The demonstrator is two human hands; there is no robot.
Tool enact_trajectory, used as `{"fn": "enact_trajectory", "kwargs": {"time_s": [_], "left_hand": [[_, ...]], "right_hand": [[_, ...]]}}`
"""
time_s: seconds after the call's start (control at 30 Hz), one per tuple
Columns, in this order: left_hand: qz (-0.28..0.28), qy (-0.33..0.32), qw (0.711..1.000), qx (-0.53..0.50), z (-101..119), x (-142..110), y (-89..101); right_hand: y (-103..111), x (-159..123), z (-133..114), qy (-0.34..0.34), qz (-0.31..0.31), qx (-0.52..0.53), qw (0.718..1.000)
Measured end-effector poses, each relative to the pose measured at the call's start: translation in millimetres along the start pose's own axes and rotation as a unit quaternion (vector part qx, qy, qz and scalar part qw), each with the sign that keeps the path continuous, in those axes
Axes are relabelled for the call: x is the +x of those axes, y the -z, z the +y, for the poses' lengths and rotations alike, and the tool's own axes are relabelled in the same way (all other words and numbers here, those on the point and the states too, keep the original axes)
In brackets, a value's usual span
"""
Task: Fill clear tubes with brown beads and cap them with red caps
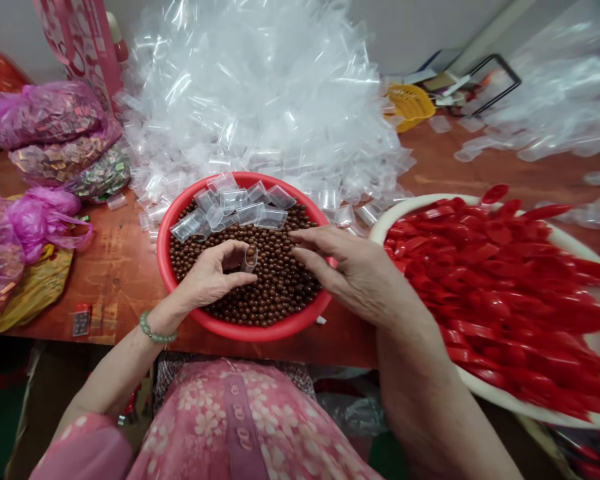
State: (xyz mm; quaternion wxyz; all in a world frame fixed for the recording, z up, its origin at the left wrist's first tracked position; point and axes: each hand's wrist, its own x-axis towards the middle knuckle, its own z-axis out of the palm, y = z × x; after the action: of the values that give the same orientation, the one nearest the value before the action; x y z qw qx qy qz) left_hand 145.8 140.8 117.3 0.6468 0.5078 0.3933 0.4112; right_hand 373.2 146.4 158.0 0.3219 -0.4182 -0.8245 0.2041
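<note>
Now: Small Tube Held Over Red Bowl

Left hand (211, 275), fingers curled shut around a small clear tube (251, 257), one brown bead inside. Right hand (350, 267) just beside it, fingers pinched together above the brown beads (275, 287) in the red bowl (240, 328). Behind, clear tubes heaped (260, 87) on the surface (120, 267); to the right, a white basin (480, 387) of red caps (505, 287).

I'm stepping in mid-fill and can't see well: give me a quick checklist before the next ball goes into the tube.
1. Left hand holds small clear tube: ok.
2. Tube mouth faces right hand: cannot tell.
3. Ball already in tube: ok, one brown ball shows inside.
4. Right fingertips hold a ball: cannot tell.
5. Red bowl stocked with brown balls: ok.
6. Red caps near right hand: ok.
</note>
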Motion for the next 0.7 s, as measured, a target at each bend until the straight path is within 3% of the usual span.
{"fn": "enact_trajectory", "kwargs": {"time_s": [0.13, 0.27, 0.4, 0.53, 0.7], "left_hand": [[0.004, 0.007, 1.0, -0.015, 1.8, -3.6, -1.4], [-0.086, 0.03, 0.995, -0.045, 3.8, -10.3, -0.2], [-0.15, 0.068, 0.981, -0.104, -0.1, -17.8, 2.8], [-0.156, 0.065, 0.975, -0.143, -0.4, -22.9, 3.2], [-0.142, 0.08, 0.967, -0.195, 0.6, -25.1, 1.8]], "right_hand": [[7.8, -7.7, -3.0, 0.003, 0.017, 0.027, 0.999], [0.2, 8.4, -2.4, 0.083, -0.065, 0.137, 0.985], [-7.9, 31.0, -1.0, 0.106, -0.131, 0.195, 0.966], [-14.9, 42.2, -3.9, 0.083, -0.192, 0.231, 0.95], [-23.8, 47.0, -4.9, 0.064, -0.205, 0.26, 0.941]]}}
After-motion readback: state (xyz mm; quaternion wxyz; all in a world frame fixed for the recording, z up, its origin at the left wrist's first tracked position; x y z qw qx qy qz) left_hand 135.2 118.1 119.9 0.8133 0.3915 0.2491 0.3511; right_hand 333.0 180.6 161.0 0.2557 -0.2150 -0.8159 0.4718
